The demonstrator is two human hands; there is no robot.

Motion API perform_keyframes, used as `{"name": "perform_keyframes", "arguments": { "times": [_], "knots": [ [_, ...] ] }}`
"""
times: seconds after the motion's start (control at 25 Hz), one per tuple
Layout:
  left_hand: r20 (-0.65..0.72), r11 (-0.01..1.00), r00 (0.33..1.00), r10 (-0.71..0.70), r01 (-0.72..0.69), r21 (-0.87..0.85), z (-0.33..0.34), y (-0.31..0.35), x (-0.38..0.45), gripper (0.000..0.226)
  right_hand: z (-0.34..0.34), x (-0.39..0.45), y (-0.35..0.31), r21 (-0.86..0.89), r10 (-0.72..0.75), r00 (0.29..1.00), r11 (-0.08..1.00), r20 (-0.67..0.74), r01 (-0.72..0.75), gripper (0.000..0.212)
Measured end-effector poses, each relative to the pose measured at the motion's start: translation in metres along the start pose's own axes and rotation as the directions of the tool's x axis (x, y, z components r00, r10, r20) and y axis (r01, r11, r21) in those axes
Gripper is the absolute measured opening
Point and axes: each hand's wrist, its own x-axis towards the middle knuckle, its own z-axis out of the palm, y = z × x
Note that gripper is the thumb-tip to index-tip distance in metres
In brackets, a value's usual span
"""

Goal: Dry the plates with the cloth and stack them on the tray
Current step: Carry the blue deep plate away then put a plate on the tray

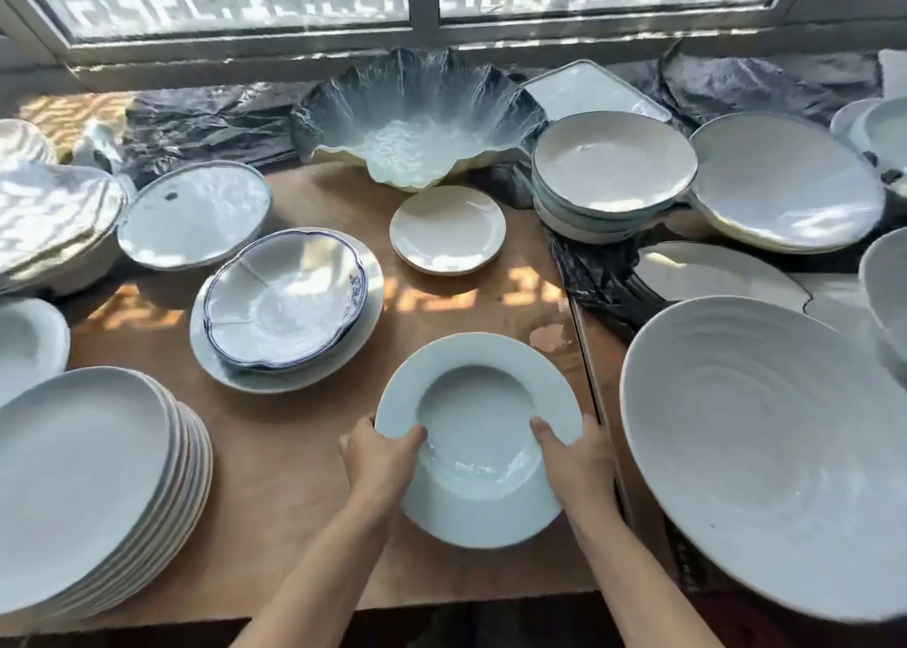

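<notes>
A white deep plate with a wide rim (478,402) is held over the brown table (294,475) in front of me. My left hand (375,461) grips its left rim, thumb on top. My right hand (576,461) grips the right rim the same way. No cloth shows in view. A tall stack of white plates (88,490) stands at the near left.
A blue-rimmed scalloped plate (284,299) lies on a larger plate at the middle left. A small cream plate (447,230) and a ruffled glass bowl (417,122) sit farther back. Stacked bowls (613,166) and a large ribbed dish (765,456) crowd the right side.
</notes>
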Motion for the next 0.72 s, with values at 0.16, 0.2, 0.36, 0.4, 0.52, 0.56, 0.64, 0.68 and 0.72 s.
{"name": "perform_keyframes", "arguments": {
  "times": [0.16,0.2,0.36,0.4,0.52,0.56,0.64,0.68,0.72],
  "knots": [
    [0.014,0.999,1.0,0.016,-0.016,0.04,0.022,0.027,0.038,0.063,0.021,0.052,-0.022,-0.045,-0.012,0.998,0.999,-0.069,0.008,0.052],
    [-0.006,0.998,0.999,0.031,-0.031,0.061,0.029,0.032,0.048,0.059,0.025,0.064,-0.027,-0.063,-0.019,0.997,0.998,-0.078,0.014,0.053],
    [-0.05,0.988,0.996,0.08,-0.073,0.135,0.052,0.05,0.081,0.051,0.036,0.105,-0.042,-0.097,-0.009,0.997,0.995,-0.077,0.002,0.052],
    [-0.052,0.986,0.995,0.085,-0.077,0.147,0.057,0.053,0.086,0.052,0.037,0.112,-0.044,-0.108,0.0,0.997,0.994,-0.08,-0.009,0.053],
    [-0.045,0.982,0.994,0.097,-0.089,0.166,0.069,0.057,0.092,0.054,0.036,0.127,-0.046,-0.155,0.025,0.994,0.987,-0.108,-0.041,0.056],
    [-0.042,0.98,0.994,0.102,-0.093,0.178,0.073,0.058,0.092,0.054,0.035,0.129,-0.045,-0.165,0.024,0.993,0.985,-0.119,-0.043,0.058],
    [-0.034,0.974,0.995,0.097,-0.088,0.208,0.079,0.058,0.09,0.056,0.034,0.132,-0.043,-0.189,0.018,0.991,0.981,-0.133,-0.043,0.061],
    [-0.032,0.973,0.995,0.094,-0.085,0.216,0.081,0.058,0.089,0.057,0.034,0.133,-0.042,-0.199,0.014,0.991,0.979,-0.132,-0.04,0.062],
    [-0.028,0.971,0.995,0.094,-0.086,0.224,0.081,0.059,0.088,0.058,0.034,0.132,-0.042,-0.204,0.012,0.992,0.978,-0.128,-0.038,0.063]
  ]
}}
